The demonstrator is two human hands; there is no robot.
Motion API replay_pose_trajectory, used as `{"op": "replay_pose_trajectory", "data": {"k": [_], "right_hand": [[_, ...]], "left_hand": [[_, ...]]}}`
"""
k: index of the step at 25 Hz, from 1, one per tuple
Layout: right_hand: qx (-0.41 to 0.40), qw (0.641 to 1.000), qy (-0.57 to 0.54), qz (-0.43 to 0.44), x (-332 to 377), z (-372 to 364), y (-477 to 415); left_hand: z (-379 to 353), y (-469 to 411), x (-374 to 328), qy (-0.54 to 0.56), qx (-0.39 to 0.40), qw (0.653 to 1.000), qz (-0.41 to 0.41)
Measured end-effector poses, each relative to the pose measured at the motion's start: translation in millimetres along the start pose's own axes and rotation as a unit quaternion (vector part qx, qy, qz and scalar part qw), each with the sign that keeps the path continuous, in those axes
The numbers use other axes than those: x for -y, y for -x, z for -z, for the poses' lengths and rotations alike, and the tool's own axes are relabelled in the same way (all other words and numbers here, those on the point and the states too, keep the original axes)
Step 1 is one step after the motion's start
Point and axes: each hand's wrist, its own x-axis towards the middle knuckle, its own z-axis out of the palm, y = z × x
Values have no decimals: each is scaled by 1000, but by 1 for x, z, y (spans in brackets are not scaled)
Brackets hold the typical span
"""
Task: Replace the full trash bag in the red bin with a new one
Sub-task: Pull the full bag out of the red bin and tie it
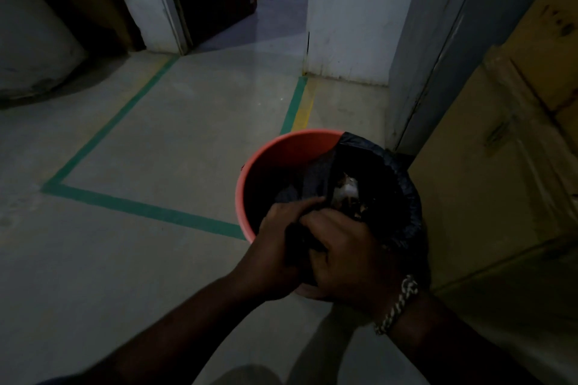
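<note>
Two hands are working at the red bin point(281, 150) on the floor | left hand point(275, 247) and right hand point(347, 256) are both squeezing the black bag point(391, 184) edge shut | bag is sitting inside the bin

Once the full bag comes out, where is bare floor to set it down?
Left of the red bin, the floor framed by green tape is bare. Right is crowded: cardboard boxes stand beside the bin. Both hands grip the black bag.
</note>
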Motion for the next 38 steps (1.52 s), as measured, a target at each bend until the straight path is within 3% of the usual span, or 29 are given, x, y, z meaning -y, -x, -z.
{"op": "replay_pose_trajectory", "data": {"k": [3, 6, 8, 12, 17, 21, 24, 28, 32, 33, 36, 38], "right_hand": [[16, 996, -87, -5, 1, 14, -5], [-110, 982, -146, -49, -16, 21, -14], [-153, 980, -102, -81, -36, 16, -25], [42, 991, 46, -119, -67, 12, -40], [-71, 987, 113, -91, -67, 15, -51], [-73, 989, 126, 13, -31, 1, -56], [-75, 991, 87, 69, -22, -4, -60], [-112, 991, 26, -63, -53, 6, -72], [74, 977, 100, -172, -86, 8, -95], [86, 974, 111, -178, -88, 7, -100], [10, 982, 115, -148, -91, 1, -111], [-6, 989, 98, -110, -87, -5, -111]], "left_hand": [[-1, -2, 3, 54, -79, 993, 74], [-1, -6, 11, 71, -78, 987, 125], [-2, -10, 7, 92, -82, 984, 127], [0, -21, -1, 112, -84, 983, 120], [15, -35, 5, 21, -119, 987, 104], [14, -47, 18, -40, -41, 993, 105], [12, -52, 15, -10, -78, 986, 147], [19, -65, 9, -25, -115, 987, 110], [16, -87, 11, -54, -100, 990, 85], [15, -94, 13, -77, -89, 990, 79], [10, -115, 24, -139, -33, 987, 76], [4, -125, 27, -162, 25, 978, 129]]}}
